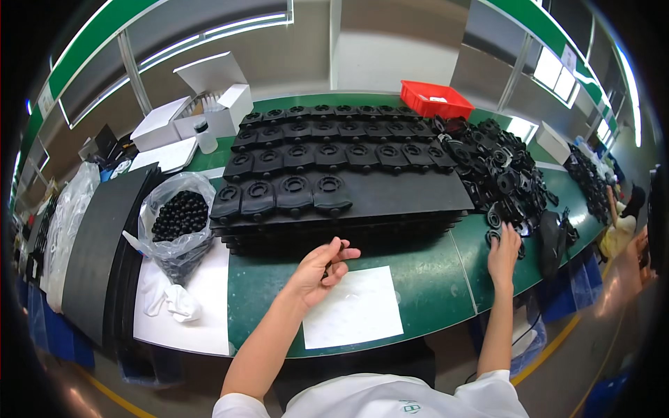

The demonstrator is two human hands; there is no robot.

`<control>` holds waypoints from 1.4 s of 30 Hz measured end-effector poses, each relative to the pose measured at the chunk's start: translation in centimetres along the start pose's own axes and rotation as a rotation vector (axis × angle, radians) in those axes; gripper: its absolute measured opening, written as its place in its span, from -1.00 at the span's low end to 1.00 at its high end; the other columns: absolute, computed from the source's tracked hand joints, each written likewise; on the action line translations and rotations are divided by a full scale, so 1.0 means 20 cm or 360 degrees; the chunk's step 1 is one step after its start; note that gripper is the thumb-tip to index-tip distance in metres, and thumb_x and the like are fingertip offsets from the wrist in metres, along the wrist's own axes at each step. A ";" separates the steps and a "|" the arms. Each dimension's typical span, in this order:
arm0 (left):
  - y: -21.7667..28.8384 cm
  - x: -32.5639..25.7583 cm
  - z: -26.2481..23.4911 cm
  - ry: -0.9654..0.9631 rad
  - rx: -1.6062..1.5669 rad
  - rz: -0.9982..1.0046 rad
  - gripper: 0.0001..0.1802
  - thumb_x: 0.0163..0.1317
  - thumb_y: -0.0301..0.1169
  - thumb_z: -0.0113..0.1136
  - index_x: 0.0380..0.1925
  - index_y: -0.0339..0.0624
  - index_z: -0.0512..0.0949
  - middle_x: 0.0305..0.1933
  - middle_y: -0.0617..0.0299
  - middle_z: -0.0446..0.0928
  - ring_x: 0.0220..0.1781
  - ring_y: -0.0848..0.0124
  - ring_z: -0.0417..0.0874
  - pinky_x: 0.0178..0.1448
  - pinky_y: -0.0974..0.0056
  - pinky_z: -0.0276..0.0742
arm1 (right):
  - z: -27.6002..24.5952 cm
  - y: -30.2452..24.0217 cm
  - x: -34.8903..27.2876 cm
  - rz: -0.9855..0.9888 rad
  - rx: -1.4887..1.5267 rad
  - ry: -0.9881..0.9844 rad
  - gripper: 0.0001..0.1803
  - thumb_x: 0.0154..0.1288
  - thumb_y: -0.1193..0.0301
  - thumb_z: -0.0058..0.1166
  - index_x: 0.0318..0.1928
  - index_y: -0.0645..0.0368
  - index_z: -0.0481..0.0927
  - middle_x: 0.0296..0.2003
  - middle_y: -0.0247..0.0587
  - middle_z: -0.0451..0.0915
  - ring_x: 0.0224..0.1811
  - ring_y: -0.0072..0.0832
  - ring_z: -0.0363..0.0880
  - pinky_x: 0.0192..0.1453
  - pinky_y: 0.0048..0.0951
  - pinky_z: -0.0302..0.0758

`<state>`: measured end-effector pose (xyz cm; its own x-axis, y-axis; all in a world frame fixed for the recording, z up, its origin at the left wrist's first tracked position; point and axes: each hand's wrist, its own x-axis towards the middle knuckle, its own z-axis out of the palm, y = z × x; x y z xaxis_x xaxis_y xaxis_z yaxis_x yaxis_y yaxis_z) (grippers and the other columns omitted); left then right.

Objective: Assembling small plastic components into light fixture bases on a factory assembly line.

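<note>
My left hand (322,270) hovers over a white sheet of paper (354,310), its fingers curled together. A dark bit shows between the fingers, too small to name. At the right, my right hand (504,256) has its fingertips on a black ring-shaped plastic part (493,238) at the near edge of a heap of black parts (512,171). Ahead lies a stack of black boards (411,198), the top one carrying rows of black moulded parts (296,155). The front row has parts only on its left side.
To the left stands an open clear bag (209,240) of small black balls (181,214), beside leaning black boards (104,244). Behind are white boxes (212,115), a small bottle (205,138) and a red bin (435,99). Another person (624,226) is at the far right.
</note>
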<state>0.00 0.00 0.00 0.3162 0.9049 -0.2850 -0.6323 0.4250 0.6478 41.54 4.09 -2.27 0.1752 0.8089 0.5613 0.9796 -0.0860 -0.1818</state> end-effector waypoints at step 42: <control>0.01 -0.02 0.00 -0.0287 -0.0071 0.0079 -0.87 0.18 -0.45 0.16 -0.26 -0.09 0.48 -0.21 0.29 0.54 -0.62 0.71 0.19 -0.63 0.61 0.04 | -0.33 -0.92 -0.37 -0.0061 0.1997 -0.1095 -0.84 0.19 0.59 0.05 -0.19 0.28 0.51 -0.37 -0.30 0.58 -0.33 -0.63 0.51 -0.26 -0.59 0.43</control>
<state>-0.26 -0.30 0.13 0.4028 0.9074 -0.1196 -0.6798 0.3841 0.6247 22.93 -4.21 2.31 -0.2859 0.9461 0.1520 0.1852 0.2101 -0.9600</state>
